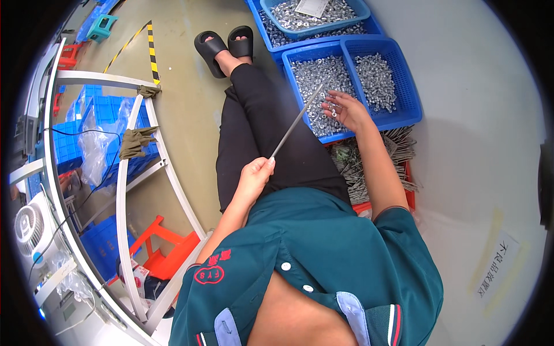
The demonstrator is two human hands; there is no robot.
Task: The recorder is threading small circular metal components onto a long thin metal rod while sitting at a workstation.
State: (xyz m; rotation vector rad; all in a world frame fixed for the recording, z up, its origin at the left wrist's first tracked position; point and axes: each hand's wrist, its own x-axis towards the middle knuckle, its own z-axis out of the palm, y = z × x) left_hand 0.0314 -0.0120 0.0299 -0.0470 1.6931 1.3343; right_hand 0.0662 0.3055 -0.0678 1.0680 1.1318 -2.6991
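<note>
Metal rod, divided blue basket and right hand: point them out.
Metal rod [297, 121], head view: midway along its visible length.
Divided blue basket [407, 86], head view: bare inside near its right rim.
Right hand [350, 112], head view: middle of the hand.

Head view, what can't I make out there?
In the head view:
Lower end of the grey rod: hidden by the left hand.
Whether the right hand grips metal pieces: too small.
Part of the red bin: behind the right forearm.
Far edge of the light blue basket: cut off by the top edge.
</note>
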